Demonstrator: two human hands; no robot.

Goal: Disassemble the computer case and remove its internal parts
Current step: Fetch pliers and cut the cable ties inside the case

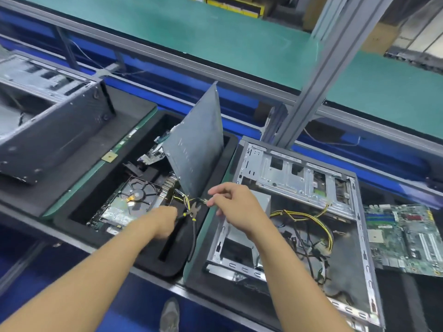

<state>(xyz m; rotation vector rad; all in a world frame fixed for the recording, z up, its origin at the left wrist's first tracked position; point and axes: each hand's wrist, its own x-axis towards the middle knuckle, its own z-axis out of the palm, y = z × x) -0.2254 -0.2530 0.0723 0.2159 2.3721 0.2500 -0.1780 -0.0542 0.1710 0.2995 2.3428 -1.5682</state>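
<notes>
Wires (185, 200), thin yellow and black ones, are stretched just above the edge of the black bin (172, 269). The right hand (237, 204) pinches their end between thumb and fingertips, with the other fingers loosely curled. The left hand (165, 221) is pretty blurred, but its fingers look wrapped round the handles of small cutters (193, 209), and the tool's head sits right at the wires.

The computer case (345, 264) lies on its side just right of the bin, open side up. It's mostly gutted, with a yellow and black cable bundle (309, 219) loose inside and the bare metal drive cage along the far side. A green motherboard (402, 238) lies flat on the bench just right of the case.

In the bin there's a hard drive (136, 195) lying flat, a finned heatsink (170, 183) next to it, and a grey side panel (199, 149) standing up, leaning on its edge. The wires seem to run in under that panel, but I can't tell what they connect to.

A second case (48, 130) sits off to the left. A green conveyor belt (215, 44) runs behind everything, with an aluminium post (311, 92) rising in front of it. One shoe (170, 315) pokes in at the bottom.
</notes>
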